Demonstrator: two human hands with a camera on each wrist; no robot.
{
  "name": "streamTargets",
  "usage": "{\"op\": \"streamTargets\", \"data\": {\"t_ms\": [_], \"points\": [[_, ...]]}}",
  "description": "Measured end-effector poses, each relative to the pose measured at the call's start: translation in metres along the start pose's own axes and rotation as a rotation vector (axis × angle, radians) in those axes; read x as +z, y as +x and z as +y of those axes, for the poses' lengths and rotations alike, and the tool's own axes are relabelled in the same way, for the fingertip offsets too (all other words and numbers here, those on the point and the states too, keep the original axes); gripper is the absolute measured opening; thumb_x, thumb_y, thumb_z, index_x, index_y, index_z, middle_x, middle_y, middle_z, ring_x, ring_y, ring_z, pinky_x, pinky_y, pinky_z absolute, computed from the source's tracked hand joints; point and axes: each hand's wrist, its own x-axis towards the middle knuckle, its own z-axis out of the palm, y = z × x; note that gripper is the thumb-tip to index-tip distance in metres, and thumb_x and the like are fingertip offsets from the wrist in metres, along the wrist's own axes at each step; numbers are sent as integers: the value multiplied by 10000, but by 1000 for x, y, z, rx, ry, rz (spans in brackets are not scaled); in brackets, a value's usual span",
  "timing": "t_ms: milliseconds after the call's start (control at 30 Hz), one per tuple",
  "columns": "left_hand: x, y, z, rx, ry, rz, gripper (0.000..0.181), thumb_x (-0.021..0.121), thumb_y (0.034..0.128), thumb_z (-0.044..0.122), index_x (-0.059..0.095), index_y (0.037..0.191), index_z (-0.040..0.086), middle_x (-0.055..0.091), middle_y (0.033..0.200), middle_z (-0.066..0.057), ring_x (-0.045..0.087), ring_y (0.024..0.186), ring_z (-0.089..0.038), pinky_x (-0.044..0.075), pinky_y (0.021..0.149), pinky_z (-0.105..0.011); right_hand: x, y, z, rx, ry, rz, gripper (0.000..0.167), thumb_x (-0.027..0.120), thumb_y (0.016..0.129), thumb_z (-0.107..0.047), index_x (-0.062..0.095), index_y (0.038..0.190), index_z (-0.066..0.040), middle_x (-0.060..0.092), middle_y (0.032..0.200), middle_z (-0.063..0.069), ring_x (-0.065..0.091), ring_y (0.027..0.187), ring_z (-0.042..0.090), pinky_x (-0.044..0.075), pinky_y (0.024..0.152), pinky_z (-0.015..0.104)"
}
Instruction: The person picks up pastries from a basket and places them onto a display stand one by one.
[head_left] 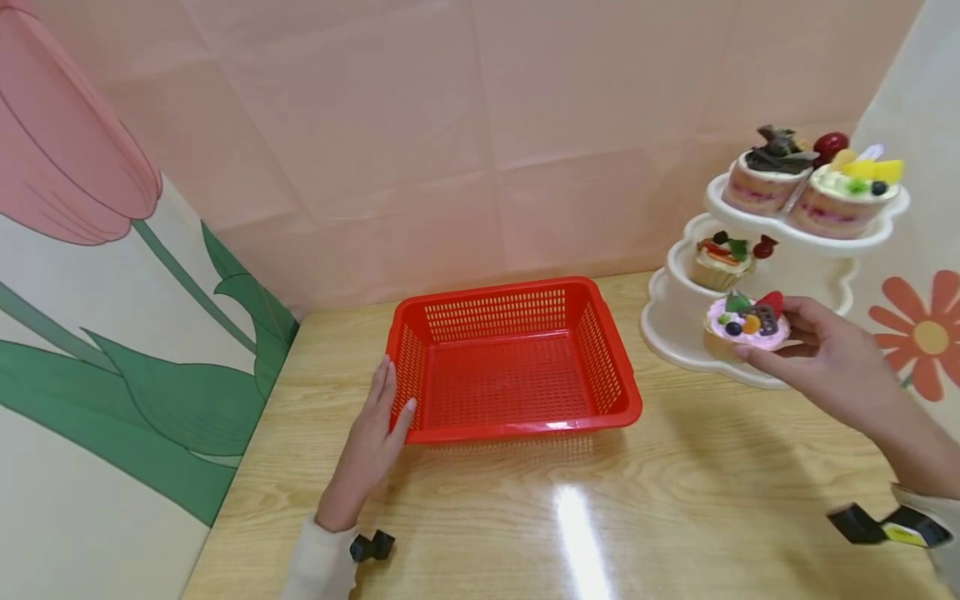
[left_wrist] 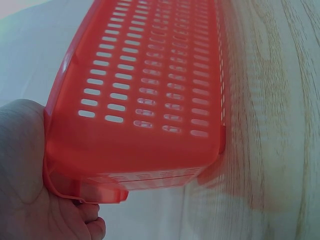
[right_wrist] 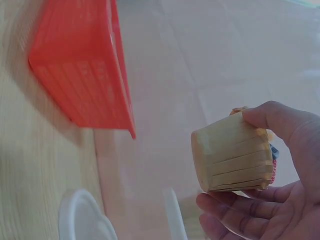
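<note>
My left hand (head_left: 372, 435) grips the near left corner of a red plastic basket (head_left: 512, 432), its thumb over the rim and its fingers along the outer left side. In the left wrist view, fingertips (left_wrist: 95, 226) show beneath the basket's rim. My right hand (head_left: 843, 367) pinches a toy fruit cupcake (head_left: 738, 333) between thumb and fingers. It has pink cream, berries and a chocolate piece on top. The right wrist view shows its pale pleated cup (right_wrist: 232, 155) held in the air. The cupcake is in front of a white tiered stand (head_left: 678, 346), to the right of the basket.
Two round toy cakes, one with chocolate (head_left: 765, 187) and one with yellow fruit (head_left: 840, 204), stand on the stand's top tier. Another cupcake (head_left: 720, 268) sits on the tier below. A pink-covered wall (head_left: 480, 150) rises behind the wooden table (head_left: 480, 525).
</note>
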Motion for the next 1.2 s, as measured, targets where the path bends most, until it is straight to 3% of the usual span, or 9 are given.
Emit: {"op": "streamTargets", "data": {"t_ms": [233, 433, 533, 700, 833, 1000, 1033, 1100, 1200], "points": [[1, 0, -1, -17, -7, -6, 747, 344, 1042, 544, 136, 1600, 93, 2, 1686, 26, 119, 1549, -228, 313, 1164, -531, -16, 3, 14, 10, -17, 56, 664, 790, 857, -180, 449, 1380, 45, 469, 942, -410, 504, 759, -230, 469, 565, 79], [0, 1, -1, -16, -5, -5, 744, 345, 1043, 540, 141, 1599, 89, 23, 1689, -3, 121, 1549, -224, 313, 1166, -524, -26, 7, 23, 18, 12, 102, 427, 785, 856, -150, 506, 1146, -294, 501, 915, -393, 533, 732, -200, 476, 551, 94], [-1, 2, 0, -13, -2, 0, 740, 345, 1044, 535, 138, 1599, 91, 30, 1690, -12, 116, 1550, -218, 313, 1168, -518, -31, 9, 26, 35, -9, 122, 431, 787, 856, -180, 472, 1087, -362, 481, 888, -406, 512, 712, -209, 464, 538, 95], [-2, 3, 1, -12, 3, 1, 734, 348, 1046, 528, 141, 1598, 90, 53, 1690, -41, 121, 1549, -220, 312, 1169, -517, -38, 15, 30, 54, -39, 147, 367, 791, 852, -222, 505, 1065, -311, 471, 839, -437, 487, 693, -231, 439, 528, 93], [-1, 3, 0, -13, 0, 0, 732, 352, 1047, 522, 144, 1597, 87, 52, 1690, -44, 129, 1547, -225, 311, 1170, -516, -42, 21, 37, 89, -50, 151, 363, 786, 858, -271, 541, 1108, -174, 462, 819, -432, 481, 686, -220, 436, 521, 119], [0, 2, 0, -20, -7, -8, 733, 351, 1047, 523, 140, 1598, 87, 14, 1689, 8, 115, 1549, -217, 299, 1179, -509, -45, 26, 43, 144, -57, 155, 421, 777, 865, -325, 503, 1142, -163, 471, 805, -363, 483, 671, -178, 440, 512, 153], [0, 1, 0, -23, -8, -10, 734, 349, 1047, 524, 139, 1599, 87, 6, 1687, 21, 111, 1550, -214, 297, 1180, -508, -45, 26, 43, 154, -62, 151, 435, 767, 872, -334, 506, 1169, -153, 524, 841, -288, 475, 669, -178, 440, 512, 152], [0, 1, 0, -27, -6, -13, 736, 348, 1047, 527, 139, 1599, 88, -2, 1686, 35, 109, 1551, -213, 298, 1180, -507, -45, 27, 44, 177, -95, 139, 588, 748, 881, -377, 488, 1279, -32, 577, 933, -140, 447, 671, -182, 436, 510, 152], [1, 1, 0, -26, -1, -12, 734, 347, 1048, 525, 142, 1599, 85, 4, 1687, 23, 116, 1549, -217, 301, 1177, -509, -45, 30, 45, 206, -132, 121, 793, 717, 892, -435, 401, 1381, 103, 567, 1094, 140, 413, 677, -193, 433, 512, 150]]}}
